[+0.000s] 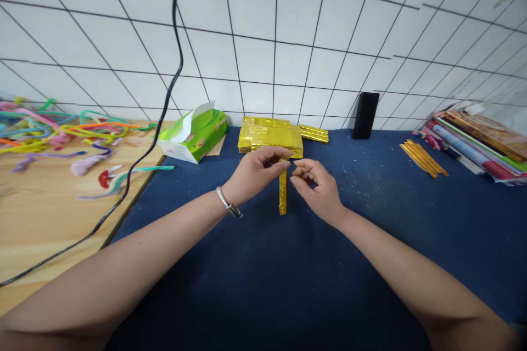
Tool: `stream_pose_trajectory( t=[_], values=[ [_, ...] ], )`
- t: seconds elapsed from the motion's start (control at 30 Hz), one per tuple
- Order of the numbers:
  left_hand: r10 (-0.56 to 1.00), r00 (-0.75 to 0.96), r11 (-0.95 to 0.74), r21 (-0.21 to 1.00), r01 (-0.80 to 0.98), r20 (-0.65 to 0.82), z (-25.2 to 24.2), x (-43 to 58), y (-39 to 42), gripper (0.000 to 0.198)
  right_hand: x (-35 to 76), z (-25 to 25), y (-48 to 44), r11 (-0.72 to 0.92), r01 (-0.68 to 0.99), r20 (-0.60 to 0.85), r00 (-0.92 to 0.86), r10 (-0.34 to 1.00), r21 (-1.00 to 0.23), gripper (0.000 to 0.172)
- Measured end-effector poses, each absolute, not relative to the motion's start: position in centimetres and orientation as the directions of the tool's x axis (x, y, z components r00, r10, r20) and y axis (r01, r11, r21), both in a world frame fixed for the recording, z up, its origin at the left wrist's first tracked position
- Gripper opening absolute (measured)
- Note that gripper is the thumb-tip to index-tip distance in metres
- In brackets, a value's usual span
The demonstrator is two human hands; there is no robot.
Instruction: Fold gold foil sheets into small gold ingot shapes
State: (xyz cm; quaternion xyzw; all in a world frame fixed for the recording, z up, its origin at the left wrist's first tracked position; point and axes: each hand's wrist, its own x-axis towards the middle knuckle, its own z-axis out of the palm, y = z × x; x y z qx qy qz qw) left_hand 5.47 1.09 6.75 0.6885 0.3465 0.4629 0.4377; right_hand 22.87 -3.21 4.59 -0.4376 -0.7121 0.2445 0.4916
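A narrow shiny gold strip (282, 194) stretches down from the fingertips of my left hand (257, 173), whose thumb and index finger pinch its top end. Close by on the right, my right hand (319, 189) has curled fingers, with a gap between thumb and index finger and nothing visible in it. Just behind the hands lies a stack of gold foil pieces (272, 136), partly covered by my left fingers. More gold strips (314, 133) lie against the stack's right side.
A green tissue pack (206, 134) stands left of the stack. Colourful pipe cleaners (94, 129) cover part of the wooden table (49, 230), crossed by a black cable (167, 101). A black phone (365, 115) leans on the wall. Orange-gold strips (424, 159) and piled books (481, 140) lie right.
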Motion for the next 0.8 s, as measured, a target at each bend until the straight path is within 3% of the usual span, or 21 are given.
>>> stream_pose_trajectory(
  t=[0.2,0.3,0.4,0.53,0.67,0.8],
  values=[
    [0.981,0.064,-0.153,0.932,-0.328,0.183,5.2,4.7,3.4,0.022,23.7,3.3,-2.1,0.375,0.261,0.39,0.009,0.921,-0.89,0.03],
    [0.992,0.02,-0.107,0.909,-0.403,0.126,4.3,4.5,4.0,0.023,23.8,2.5,-1.5,0.318,0.104,0.32,0.004,0.947,-0.942,0.035],
    [0.994,0.029,-0.082,0.902,-0.424,0.103,3.5,4.6,4.0,0.023,23.9,2.1,-1.1,0.295,0.065,0.295,-0.008,0.955,-0.953,0.041],
    [0.993,0.111,0.017,0.91,-0.413,0.032,2.6,5.2,3.4,0.024,24.1,2.2,-0.8,0.291,0.102,0.295,0.027,0.955,-0.951,0.042],
    [0.951,0.308,0.134,0.942,-0.309,-0.034,2.0,5.5,3.0,0.025,24.6,2.6,-0.6,0.299,0.107,0.308,0.083,0.948,-0.948,0.034],
    [0.863,0.505,0.097,0.986,-0.137,-0.015,2.3,5.2,3.0,0.024,24.7,2.8,-0.6,0.289,0.096,0.296,0.076,0.952,-0.953,0.031]
  ],
)
